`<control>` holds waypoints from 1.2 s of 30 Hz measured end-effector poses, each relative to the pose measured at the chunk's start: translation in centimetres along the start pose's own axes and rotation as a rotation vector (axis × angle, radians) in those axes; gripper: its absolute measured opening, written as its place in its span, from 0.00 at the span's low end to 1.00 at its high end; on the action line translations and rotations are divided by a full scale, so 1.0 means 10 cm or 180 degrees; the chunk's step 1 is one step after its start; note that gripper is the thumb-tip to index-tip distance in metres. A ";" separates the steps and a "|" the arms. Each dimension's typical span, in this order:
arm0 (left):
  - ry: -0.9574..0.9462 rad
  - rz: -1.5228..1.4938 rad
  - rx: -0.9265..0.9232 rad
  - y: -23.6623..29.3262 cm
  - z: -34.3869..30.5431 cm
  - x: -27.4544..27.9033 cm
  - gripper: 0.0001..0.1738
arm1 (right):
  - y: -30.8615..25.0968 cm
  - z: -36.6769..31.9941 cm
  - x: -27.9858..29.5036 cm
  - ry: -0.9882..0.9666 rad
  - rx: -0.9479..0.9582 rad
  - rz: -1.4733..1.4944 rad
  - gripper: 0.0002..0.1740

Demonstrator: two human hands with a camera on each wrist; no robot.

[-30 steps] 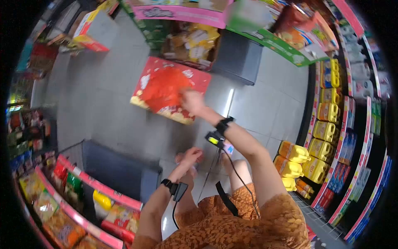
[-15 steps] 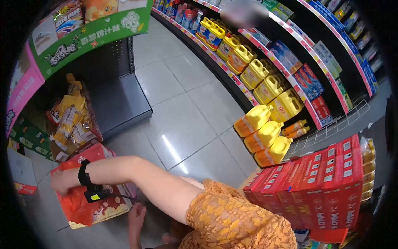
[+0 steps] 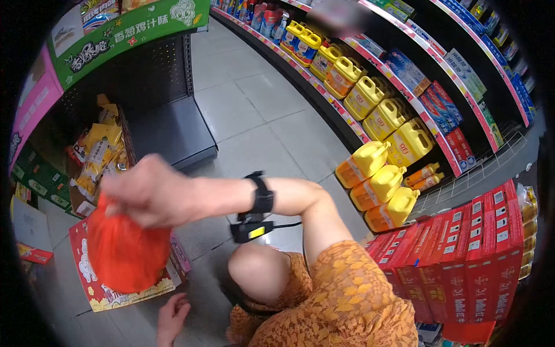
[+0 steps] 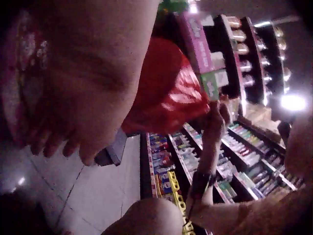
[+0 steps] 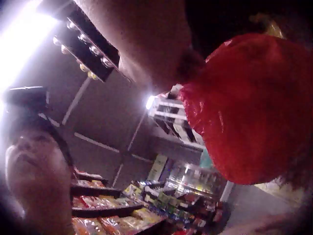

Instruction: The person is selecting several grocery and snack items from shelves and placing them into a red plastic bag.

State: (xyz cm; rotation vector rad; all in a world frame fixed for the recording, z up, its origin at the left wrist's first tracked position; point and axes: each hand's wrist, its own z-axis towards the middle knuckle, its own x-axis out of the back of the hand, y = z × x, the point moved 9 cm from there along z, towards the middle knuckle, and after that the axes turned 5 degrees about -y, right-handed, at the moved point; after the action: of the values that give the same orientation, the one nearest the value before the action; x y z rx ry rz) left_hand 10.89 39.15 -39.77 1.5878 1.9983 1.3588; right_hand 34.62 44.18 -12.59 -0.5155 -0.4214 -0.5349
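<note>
My right hand [image 3: 153, 194] grips the gathered neck of a red plastic bag [image 3: 127, 254]. The bag hangs full and rounded from the fist, over a red carton with popcorn printing [image 3: 79, 246] in the head view. In the right wrist view the bulging bag [image 5: 254, 112] hangs beside that hand [image 5: 156, 58]; what is inside is hidden. My left hand [image 3: 173, 315] is low by the carton's near edge, fingers loosely bent and holding nothing. The left wrist view has its relaxed fingers [image 4: 63, 144] in front, with the bag [image 4: 171, 88] behind.
Beyond the carton stands a bin of yellow packets [image 3: 98, 153] beside a low grey shelf base [image 3: 179, 130]. Yellow jugs [image 3: 378, 185] line the right-hand shelving. Stacked red cases [image 3: 445, 260] stand close at my right, with grey floor tiles [image 3: 257, 110] between.
The head view has swung to the right. My right hand, earlier down at the red bag on the carton, has lifted the bag by its gathered top. The left hand stays low near the carton.
</note>
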 end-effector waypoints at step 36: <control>0.3266 -0.2775 -0.0219 -1.96 -0.78 2.12 0.35 | 2.51 -1.63 -2.32 -0.1750 -0.3628 0.2215 0.45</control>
State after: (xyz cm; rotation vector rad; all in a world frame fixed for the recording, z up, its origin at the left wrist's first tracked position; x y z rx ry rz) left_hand -14.71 54.11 -43.61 -0.2440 2.5503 1.8958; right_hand 34.85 62.15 -45.87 -1.8500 -0.3907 0.1203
